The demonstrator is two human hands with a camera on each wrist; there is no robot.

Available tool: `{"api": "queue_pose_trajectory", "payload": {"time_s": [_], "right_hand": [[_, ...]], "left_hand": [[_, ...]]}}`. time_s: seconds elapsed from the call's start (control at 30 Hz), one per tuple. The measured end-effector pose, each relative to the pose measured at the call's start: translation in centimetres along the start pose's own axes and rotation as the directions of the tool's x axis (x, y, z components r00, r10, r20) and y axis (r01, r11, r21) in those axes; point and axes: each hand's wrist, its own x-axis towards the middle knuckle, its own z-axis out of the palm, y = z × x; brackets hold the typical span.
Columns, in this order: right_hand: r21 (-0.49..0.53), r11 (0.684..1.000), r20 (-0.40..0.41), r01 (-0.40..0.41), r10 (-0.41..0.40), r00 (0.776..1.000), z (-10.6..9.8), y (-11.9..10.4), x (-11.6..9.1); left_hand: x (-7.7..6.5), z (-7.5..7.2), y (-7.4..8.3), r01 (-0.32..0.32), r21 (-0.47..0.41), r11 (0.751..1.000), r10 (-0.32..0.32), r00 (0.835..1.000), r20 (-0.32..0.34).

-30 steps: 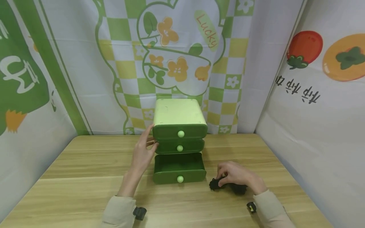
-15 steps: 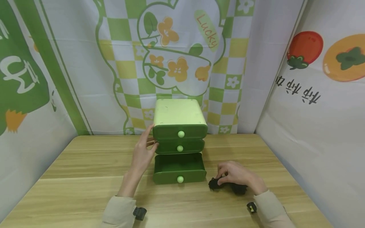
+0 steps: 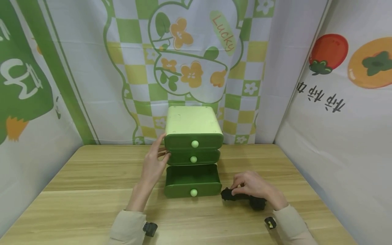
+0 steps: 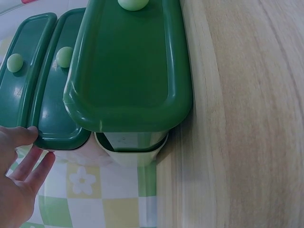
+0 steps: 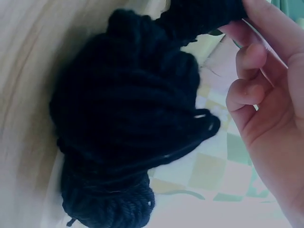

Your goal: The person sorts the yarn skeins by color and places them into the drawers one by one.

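Observation:
In the head view, a small drawer cabinet (image 3: 193, 119) with a pale green shell and dark green fronts stands mid-table. Its bottom drawer (image 3: 193, 190) is pulled out, with no contents visible inside. My left hand (image 3: 154, 163) touches the cabinet's left side, fingers fairly straight; in the left wrist view its thumb (image 4: 26, 135) lies at the corner of the middle drawer (image 4: 61, 95). My right hand (image 3: 252, 185) pinches the left end of a black yarn skein (image 3: 258, 203), right of the open drawer. The skein's thick looped strands (image 5: 123, 95) fill much of the right wrist view.
The wooden table (image 3: 92, 190) runs back to a checked cloth backdrop (image 3: 134, 75). Printed cloth walls (image 3: 324, 136) close in both sides. Pale round knobs (image 3: 194, 144) stick out from the drawer fronts.
My right hand has shifted slightly left, drawing the pinched end of the yarn skein closer to the open drawer's right corner. The left hand and the cabinet have stayed put.

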Motion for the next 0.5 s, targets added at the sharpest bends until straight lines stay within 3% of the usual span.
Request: {"api": "queue_pose_trajectory", "payload": {"time_s": [0.3, 0.5], "right_hand": [[0.005, 0.994, -0.097, 0.108, -0.107, 0.990, 0.0, -0.5, 0.3], [-0.049, 0.961, -0.219, 0.271, -0.275, 0.936, -0.2, -0.8, 1.0]], "left_hand": [[0.0, 0.0, 0.1, -0.014, 0.012, 1.000, 0.014, 1.000, -0.008], [0.0, 0.1, -0.2, -0.008, 0.013, 1.000, 0.008, 1.000, -0.005]]}}
